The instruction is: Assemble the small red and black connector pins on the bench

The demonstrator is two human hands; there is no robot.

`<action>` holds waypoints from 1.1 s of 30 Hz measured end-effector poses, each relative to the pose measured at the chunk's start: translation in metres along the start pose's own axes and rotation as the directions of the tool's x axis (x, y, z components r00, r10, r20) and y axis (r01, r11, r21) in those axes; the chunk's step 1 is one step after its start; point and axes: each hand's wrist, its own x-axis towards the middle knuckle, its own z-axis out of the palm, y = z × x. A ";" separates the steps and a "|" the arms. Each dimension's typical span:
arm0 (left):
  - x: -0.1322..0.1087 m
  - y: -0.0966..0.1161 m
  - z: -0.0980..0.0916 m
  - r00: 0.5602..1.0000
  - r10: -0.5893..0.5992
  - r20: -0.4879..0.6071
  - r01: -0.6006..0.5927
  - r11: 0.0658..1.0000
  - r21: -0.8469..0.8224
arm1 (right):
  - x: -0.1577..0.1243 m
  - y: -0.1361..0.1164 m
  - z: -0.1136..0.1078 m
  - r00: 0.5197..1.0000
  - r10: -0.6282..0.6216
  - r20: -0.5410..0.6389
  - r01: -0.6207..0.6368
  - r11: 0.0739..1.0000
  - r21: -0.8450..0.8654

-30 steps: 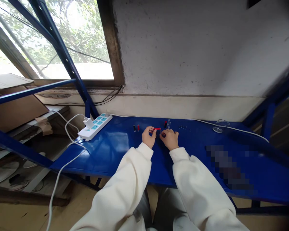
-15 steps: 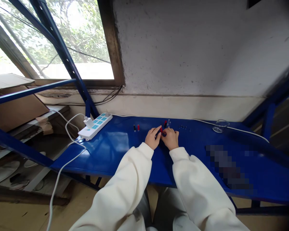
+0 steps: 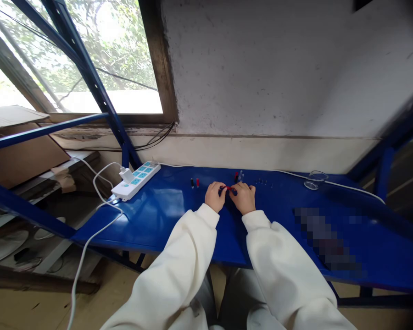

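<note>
Pinching a small red piece [image 3: 228, 188] between the left hand [image 3: 214, 197] and the right hand [image 3: 243, 198], in the middle of the blue worktop [image 3: 158, 220]. Grasping with the fingers of each hand at opposite ends, thumbs included; cannot tell whether resting on the surface or raised just off it. Lying roughly sideways, with only a short stretch of red in sight between the fingertips; too covered to show its full shape.

Likely very light, judging by size, and probably stiff rather than soft. Perhaps smooth and rounded too, so apt to roll or twist out of a slack pinch. Best taken near each end between thumb and forefinger, pressing gently in case of thin or brittle plastic.

Beyond the left hand, just beside each other: a black-topped piece [image 3: 192, 183] and a red-topped piece [image 3: 197, 182]. Just behind the right hand: a red-and-black piece [image 3: 236, 177] near some clear tubes [image 3: 241, 176]. Farther right: a row of tiny parts [image 3: 260, 181], too small to identify.
</note>
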 end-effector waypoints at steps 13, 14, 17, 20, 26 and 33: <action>0.101 0.016 -0.079 0.982 0.020 0.189 -0.099 0.902 0.421 | 0.001 -0.006 -0.004 1.000 0.011 -0.002 -0.011 0.979 0.202; 0.105 0.013 -0.082 0.969 0.013 0.248 -0.126 0.885 0.448 | 0.001 -0.006 -0.003 1.000 0.004 0.022 -0.009 0.978 0.207; 0.105 0.000 -0.080 0.906 -0.035 0.423 -0.210 0.829 0.519 | 0.000 -0.005 -0.001 0.997 -0.018 0.069 0.002 0.976 0.219; 0.096 -0.016 -0.073 0.861 -0.092 0.500 -0.237 0.797 0.555 | -0.001 -0.005 -0.001 0.996 -0.029 0.083 0.010 0.975 0.222; 0.088 -0.036 -0.071 0.856 -0.143 0.497 -0.204 0.790 0.579 | -0.001 -0.006 -0.003 0.996 -0.027 0.090 0.006 0.975 0.221; 0.089 -0.037 -0.073 0.855 -0.130 0.502 -0.228 0.775 0.590 | -0.001 -0.005 -0.001 0.995 -0.018 0.096 -0.004 0.973 0.230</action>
